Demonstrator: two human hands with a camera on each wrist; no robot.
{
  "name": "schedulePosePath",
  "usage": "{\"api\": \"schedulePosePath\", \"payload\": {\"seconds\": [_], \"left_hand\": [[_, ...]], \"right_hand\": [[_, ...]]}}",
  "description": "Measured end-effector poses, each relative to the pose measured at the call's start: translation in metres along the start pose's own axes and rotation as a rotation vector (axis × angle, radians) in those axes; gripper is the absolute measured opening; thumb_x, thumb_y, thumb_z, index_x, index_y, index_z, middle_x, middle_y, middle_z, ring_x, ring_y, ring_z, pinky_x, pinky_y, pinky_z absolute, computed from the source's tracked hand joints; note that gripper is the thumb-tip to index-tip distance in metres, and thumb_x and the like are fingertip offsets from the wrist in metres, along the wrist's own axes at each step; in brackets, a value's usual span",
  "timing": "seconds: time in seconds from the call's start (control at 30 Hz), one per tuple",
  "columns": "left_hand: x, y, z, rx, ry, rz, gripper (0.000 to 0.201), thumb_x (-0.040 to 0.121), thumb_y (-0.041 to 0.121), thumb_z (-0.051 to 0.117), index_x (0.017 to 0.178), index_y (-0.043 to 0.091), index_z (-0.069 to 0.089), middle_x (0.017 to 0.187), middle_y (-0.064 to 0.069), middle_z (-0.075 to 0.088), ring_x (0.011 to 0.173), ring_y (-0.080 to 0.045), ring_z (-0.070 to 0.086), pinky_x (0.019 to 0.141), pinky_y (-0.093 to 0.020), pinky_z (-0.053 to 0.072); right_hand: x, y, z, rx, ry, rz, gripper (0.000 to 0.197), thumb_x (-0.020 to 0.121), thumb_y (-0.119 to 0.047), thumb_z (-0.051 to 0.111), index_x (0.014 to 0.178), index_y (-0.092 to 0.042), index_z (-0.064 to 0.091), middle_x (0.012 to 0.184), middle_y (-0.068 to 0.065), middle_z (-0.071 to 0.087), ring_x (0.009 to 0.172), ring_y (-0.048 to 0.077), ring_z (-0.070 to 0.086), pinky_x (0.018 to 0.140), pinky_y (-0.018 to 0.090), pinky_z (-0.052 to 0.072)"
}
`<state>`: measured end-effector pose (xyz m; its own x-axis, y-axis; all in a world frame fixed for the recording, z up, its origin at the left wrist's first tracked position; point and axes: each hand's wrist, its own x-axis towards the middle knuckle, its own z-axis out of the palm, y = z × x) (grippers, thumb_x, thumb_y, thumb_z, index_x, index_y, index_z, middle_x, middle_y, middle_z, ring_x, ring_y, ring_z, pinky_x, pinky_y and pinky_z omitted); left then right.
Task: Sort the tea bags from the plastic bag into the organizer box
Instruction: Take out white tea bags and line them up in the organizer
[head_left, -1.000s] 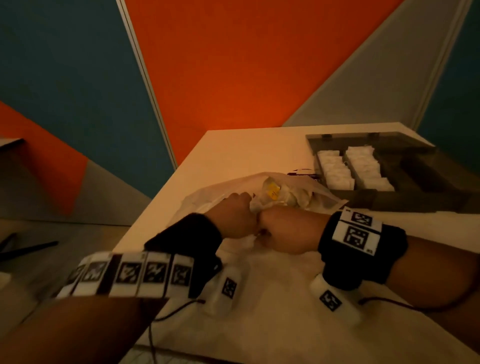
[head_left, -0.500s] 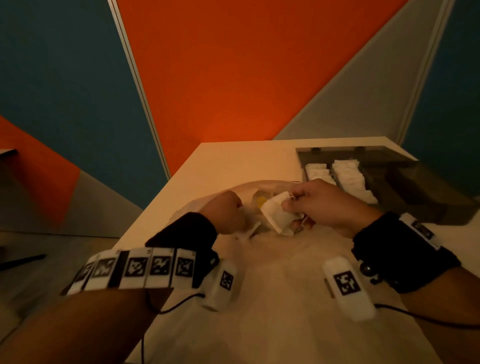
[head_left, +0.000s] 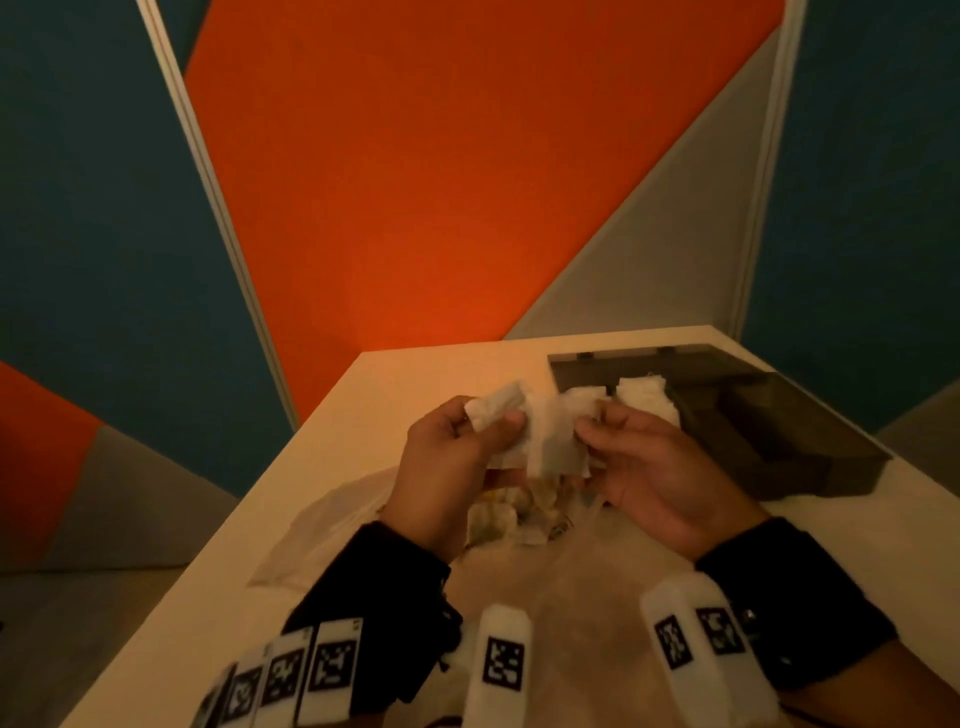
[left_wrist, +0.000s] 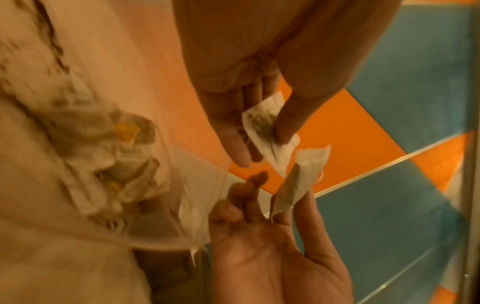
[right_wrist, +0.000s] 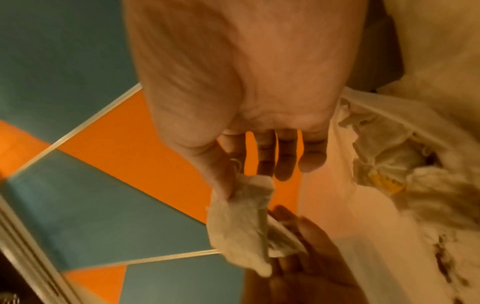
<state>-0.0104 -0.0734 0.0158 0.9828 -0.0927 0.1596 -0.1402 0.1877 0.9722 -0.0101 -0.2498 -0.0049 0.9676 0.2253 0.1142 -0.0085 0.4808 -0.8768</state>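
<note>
**Tea bags: two in hand above the plastic bag, handling notes**

Tea bags (head_left: 550, 436) are raised over the counter (head_left: 426, 374), one per hand. Left hand (head_left: 447, 467) pinches a pale sachet between thumb and fingers. Right hand (head_left: 660, 467) pinches the second between thumb and forefinger, other fingers relaxed. In the head view the two sachets overlap; the left wrist view shows them close but does not show whether they touch. Remaining tea bags lie heaped in the open plastic bag (head_left: 322, 525) directly beneath. The organizer box (head_left: 779, 426), dark and lidless, stands to the right on the counter; its two near-left compartments already hold white stacks.

Judgement on handling: very light, limp, thin paper with loose leaf inside. Likely tears or spills if squeezed hard or pulled apart by force. Strings or tags, if present, may snag neighbours; not resolvable here. Best grip: flat pinch across the sealed edge or mid-body, light pressure, so that it goes flat into a compartment.
</note>
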Motion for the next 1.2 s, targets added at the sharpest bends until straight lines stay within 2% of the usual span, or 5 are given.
{"api": "schedulePosePath", "payload": {"seconds": [0.07,0.2,0.4,0.63,1.2], "left_hand": [[0.002,-0.003,0.010,-0.061,0.034,0.017,0.002,0.090,0.007,0.063,0.089,0.006,0.063,0.074,-0.003,0.067,0.069,-0.018,0.065,0.058,-0.031,0.054],[-0.001,-0.015,0.017,-0.123,0.022,0.032,0.012,0.091,0.014,0.061,0.097,0.005,0.065,0.088,-0.011,0.070,0.078,-0.022,0.065,0.067,-0.036,0.052],[-0.007,-0.009,0.002,-0.069,-0.079,-0.133,0.018,0.089,0.015,0.063,0.103,0.004,0.066,0.099,-0.014,0.072,0.087,-0.026,0.068,0.077,-0.042,0.053],[-0.014,0.000,-0.017,0.251,-0.187,-0.134,0.015,0.091,0.009,0.061,0.098,-0.002,0.068,0.082,-0.018,0.073,0.063,-0.023,0.069,0.050,-0.031,0.058],[-0.024,-0.020,-0.017,0.305,-0.311,-0.279,0.024,0.082,-0.004,0.068,0.106,-0.002,0.066,0.089,-0.020,0.073,0.069,-0.026,0.070,0.063,-0.036,0.061]], "right_hand": [[-0.003,0.003,-0.001,-0.112,0.020,-0.039,0.046,0.081,-0.009,0.061,0.118,0.017,0.056,0.119,0.033,0.061,0.109,0.038,0.060,0.101,0.050,0.046],[-0.005,0.011,0.003,-0.450,0.061,-0.165,0.020,0.089,-0.009,0.063,0.106,-0.007,0.073,0.104,0.009,0.075,0.100,0.020,0.070,0.087,0.028,0.057],[-0.003,0.013,0.002,-0.547,0.100,-0.209,0.014,0.089,-0.006,0.064,0.098,-0.005,0.075,0.094,0.007,0.077,0.093,0.019,0.072,0.086,0.028,0.058],[-0.008,0.001,-0.002,-0.697,0.037,-0.154,0.010,0.086,-0.004,0.066,0.088,-0.001,0.076,0.089,0.013,0.076,0.089,0.025,0.071,0.079,0.031,0.058],[-0.008,-0.014,-0.022,-0.082,0.087,0.078,0.037,0.073,-0.011,0.061,0.108,0.000,0.067,0.110,0.015,0.072,0.101,0.023,0.069,0.080,0.033,0.060]]}}
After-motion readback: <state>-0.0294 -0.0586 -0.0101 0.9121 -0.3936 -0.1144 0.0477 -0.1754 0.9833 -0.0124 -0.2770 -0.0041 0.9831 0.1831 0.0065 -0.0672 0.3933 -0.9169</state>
